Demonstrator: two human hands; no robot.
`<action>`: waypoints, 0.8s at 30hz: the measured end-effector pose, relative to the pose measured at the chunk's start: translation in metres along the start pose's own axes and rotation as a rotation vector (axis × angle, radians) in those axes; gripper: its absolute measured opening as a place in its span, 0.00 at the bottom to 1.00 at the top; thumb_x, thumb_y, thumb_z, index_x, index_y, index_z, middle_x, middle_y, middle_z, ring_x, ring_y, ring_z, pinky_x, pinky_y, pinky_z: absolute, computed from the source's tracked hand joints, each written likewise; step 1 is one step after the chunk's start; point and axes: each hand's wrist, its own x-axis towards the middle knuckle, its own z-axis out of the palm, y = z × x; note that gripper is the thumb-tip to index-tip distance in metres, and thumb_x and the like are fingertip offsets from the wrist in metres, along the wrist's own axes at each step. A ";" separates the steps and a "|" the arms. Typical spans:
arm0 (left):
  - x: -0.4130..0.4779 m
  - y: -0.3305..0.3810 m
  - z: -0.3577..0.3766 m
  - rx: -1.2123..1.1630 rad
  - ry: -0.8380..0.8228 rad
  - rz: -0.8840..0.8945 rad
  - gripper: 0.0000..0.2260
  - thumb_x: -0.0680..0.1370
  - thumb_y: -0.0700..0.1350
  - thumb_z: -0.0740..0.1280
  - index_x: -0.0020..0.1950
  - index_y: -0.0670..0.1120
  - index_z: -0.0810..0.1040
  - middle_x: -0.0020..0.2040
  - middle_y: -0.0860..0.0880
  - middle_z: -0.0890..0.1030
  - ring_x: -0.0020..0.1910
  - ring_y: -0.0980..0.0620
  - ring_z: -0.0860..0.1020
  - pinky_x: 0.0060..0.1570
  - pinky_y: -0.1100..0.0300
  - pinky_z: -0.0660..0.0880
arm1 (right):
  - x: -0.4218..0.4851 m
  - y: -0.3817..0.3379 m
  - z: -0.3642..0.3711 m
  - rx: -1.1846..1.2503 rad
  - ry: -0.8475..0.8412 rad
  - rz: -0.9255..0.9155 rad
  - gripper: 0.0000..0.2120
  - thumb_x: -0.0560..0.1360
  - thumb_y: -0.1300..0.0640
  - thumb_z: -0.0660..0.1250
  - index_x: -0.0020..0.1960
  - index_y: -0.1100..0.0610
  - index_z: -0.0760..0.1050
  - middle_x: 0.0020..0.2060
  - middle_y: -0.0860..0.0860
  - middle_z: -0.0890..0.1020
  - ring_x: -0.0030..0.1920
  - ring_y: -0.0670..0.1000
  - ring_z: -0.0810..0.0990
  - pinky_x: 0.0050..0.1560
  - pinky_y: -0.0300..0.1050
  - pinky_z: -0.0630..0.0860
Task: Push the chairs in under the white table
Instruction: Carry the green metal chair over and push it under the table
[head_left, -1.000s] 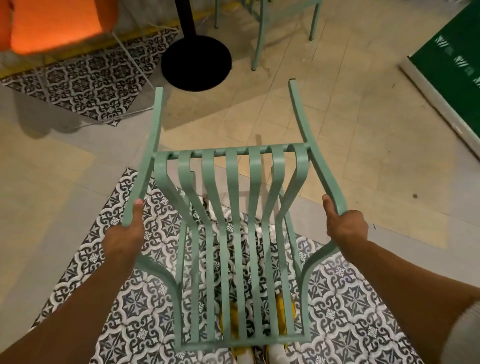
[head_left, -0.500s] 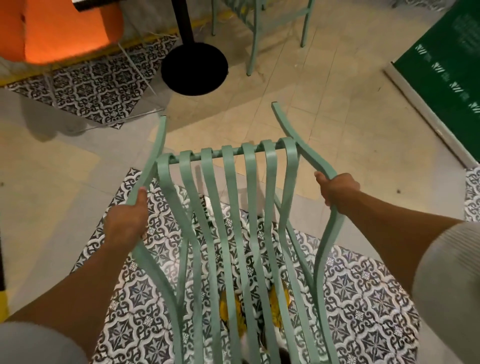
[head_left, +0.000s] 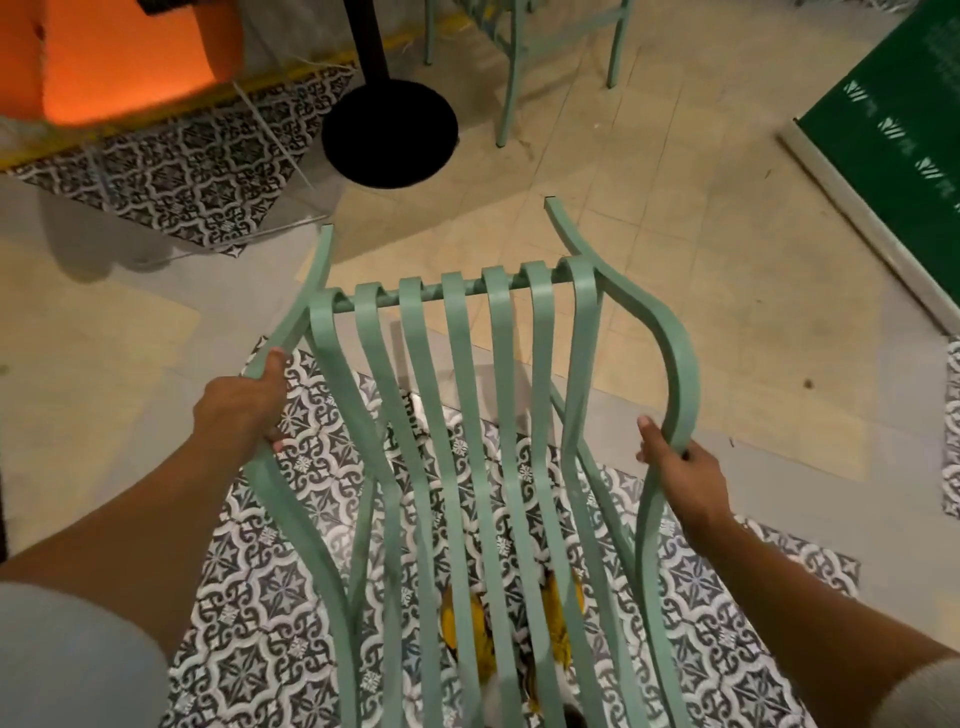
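Note:
A mint-green slatted metal chair (head_left: 467, 441) fills the middle of the head view, tipped with its slats running away from me. My left hand (head_left: 239, 405) is closed around the chair's left side rail. My right hand (head_left: 680, 478) grips the curved right side rail lower down. Ahead stands a black round table base with its post (head_left: 389, 135); the tabletop itself is out of view.
A second green chair (head_left: 519, 52) stands at the top, beyond the black base. An orange seat (head_left: 124, 57) is at the top left. A green board with a pale edge (head_left: 893, 145) lies at the right. Patterned tiles lie under the chair, beige floor ahead.
The chair has come closer and lower in view, its far end shifted toward the black base. My right hand slid down the right rail; my left hand keeps its grip.

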 end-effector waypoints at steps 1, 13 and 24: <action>0.002 0.002 -0.001 -0.003 0.007 0.008 0.45 0.78 0.77 0.56 0.52 0.33 0.84 0.35 0.39 0.87 0.40 0.40 0.87 0.45 0.51 0.81 | 0.001 0.016 0.007 0.011 -0.042 0.058 0.29 0.77 0.28 0.66 0.54 0.53 0.83 0.48 0.50 0.87 0.51 0.55 0.84 0.58 0.55 0.78; 0.005 0.010 -0.005 -0.324 0.074 0.031 0.39 0.71 0.77 0.68 0.51 0.39 0.85 0.38 0.42 0.87 0.35 0.42 0.87 0.52 0.45 0.86 | 0.050 0.051 0.044 -0.193 -0.079 0.405 0.18 0.80 0.51 0.69 0.58 0.67 0.81 0.50 0.62 0.86 0.48 0.62 0.84 0.46 0.50 0.79; -0.045 -0.092 0.094 -0.635 -0.061 -0.012 0.24 0.79 0.63 0.73 0.47 0.40 0.85 0.39 0.45 0.84 0.33 0.50 0.79 0.40 0.55 0.77 | 0.085 0.019 0.047 -0.121 -0.051 0.389 0.14 0.79 0.53 0.68 0.49 0.66 0.78 0.35 0.59 0.84 0.38 0.58 0.82 0.54 0.56 0.84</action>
